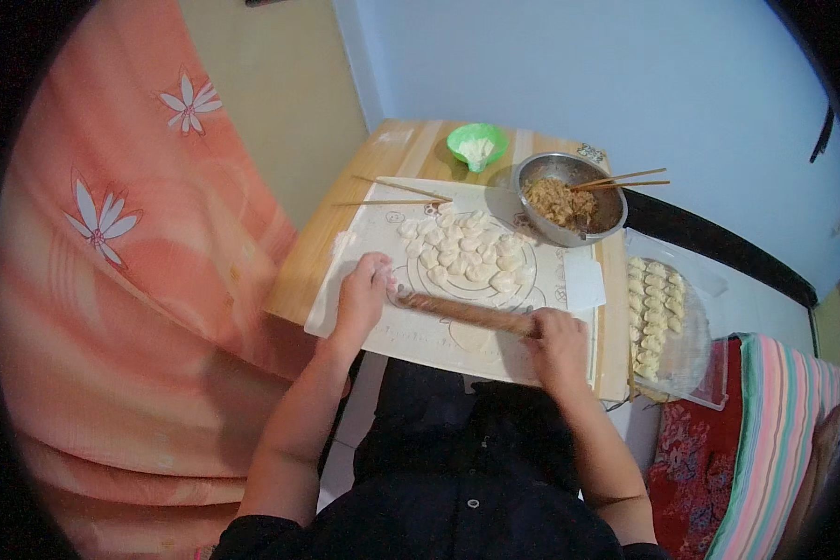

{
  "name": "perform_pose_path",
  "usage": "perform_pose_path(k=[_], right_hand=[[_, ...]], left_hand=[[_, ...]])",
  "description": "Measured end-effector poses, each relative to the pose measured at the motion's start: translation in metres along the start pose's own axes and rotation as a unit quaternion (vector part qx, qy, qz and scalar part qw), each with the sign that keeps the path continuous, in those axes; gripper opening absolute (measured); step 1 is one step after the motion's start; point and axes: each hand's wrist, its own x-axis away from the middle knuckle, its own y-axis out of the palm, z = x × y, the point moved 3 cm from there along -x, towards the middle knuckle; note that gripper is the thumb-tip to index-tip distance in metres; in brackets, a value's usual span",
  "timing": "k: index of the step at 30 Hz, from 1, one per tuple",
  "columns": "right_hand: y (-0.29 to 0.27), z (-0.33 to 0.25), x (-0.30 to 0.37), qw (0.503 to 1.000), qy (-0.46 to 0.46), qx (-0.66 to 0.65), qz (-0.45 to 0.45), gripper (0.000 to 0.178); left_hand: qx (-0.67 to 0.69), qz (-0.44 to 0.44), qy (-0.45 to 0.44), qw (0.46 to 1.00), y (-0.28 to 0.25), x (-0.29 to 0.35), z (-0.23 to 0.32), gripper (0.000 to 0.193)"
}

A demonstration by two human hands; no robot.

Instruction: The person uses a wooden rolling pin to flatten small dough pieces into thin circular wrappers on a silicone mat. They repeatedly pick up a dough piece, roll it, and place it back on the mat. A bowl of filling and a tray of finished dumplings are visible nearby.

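Note:
A wooden rolling pin [471,315] lies slantwise above the near part of a white dough mat [345,308]. My right hand [558,347] is closed around its right end. At the opposite end, my left hand [364,287] has curled, floury fingers against the pin's tip; how far they wrap round it is partly hidden. Just under the pin's near side a thin round dough wrapper [469,336] lies flat. Many small pale dough pieces [467,247] are clustered on the mat beyond the pin.
Behind the mat stand a green bowl [477,145] of white flour and a steel bowl [574,198] of filling with chopsticks in it. Two more chopsticks [392,203] lie at the back left. A clear tray [709,345] with rows of dumplings [653,308] sits right, beside striped cloth [793,392].

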Motion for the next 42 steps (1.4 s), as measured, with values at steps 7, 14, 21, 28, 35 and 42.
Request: perform_pose_path(k=[7, 14, 21, 28, 35, 42], right_hand=[[-0.046, 0.038, 0.006, 0.987, 0.162, 0.008, 0.020, 0.035], [-0.049, 0.037, 0.018, 0.980, 0.197, -0.022, -0.001, 0.032], [-0.037, 0.025, 0.023, 0.980, 0.194, -0.032, -0.037, 0.030], [-0.010, 0.005, 0.020, 0.988, 0.087, -0.001, -0.128, 0.038], [0.033, 0.034, -0.034, 0.986, -0.026, 0.108, -0.123, 0.066], [-0.020, 0.019, 0.039, 0.966, -0.100, 0.020, -0.236, 0.073]], left_hand=[[-0.254, 0.018, 0.217, 0.942, 0.009, -0.035, -0.013, 0.034], [-0.142, -0.402, 0.270, 0.863, 0.073, 0.036, 0.013, 0.046], [-0.246, -0.238, 0.267, 0.901, 0.095, 0.075, 0.035, 0.042], [-0.220, -0.152, 0.281, 0.922, 0.062, 0.069, 0.079, 0.041], [-0.348, -0.159, 0.179, 0.906, 0.091, 0.020, 0.025, 0.053], [-0.342, -0.302, 0.200, 0.867, 0.047, 0.119, 0.055, 0.073]])
